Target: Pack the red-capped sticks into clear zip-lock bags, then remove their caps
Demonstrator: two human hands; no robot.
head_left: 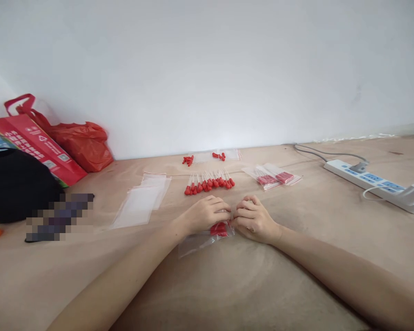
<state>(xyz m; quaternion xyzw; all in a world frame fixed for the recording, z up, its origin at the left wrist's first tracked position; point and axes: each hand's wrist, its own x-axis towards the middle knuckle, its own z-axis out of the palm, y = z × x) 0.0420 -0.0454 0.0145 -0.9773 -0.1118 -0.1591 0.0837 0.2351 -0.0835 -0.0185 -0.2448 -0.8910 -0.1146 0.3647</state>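
Observation:
A clear zip bag [193, 244] with red-bulbed droppers [220, 229] inside lies in front of me. My left hand [209, 214] curls over it, fingers bent and closed on its upper part. At the bag's right end, my right hand [254, 220] is closed with fingertips pressed together on the edge; the fingers hide the exact grip. Just beyond my hands a row of loose droppers [209, 183] lies side by side, red bulbs toward me. To the right rest filled zip bags [274, 177] with red bulbs showing. Flat, unfilled zip bags [138, 202] overlap on the left.
Small red rubber pieces [188, 160] lie near the wall, beside more clear bags [232, 155]. A white power strip [379, 185] with plugs and cables is at the right. Red bags [84, 145] and a black bag [19, 186] stand on the left, near a blurred-out dark object [60, 218].

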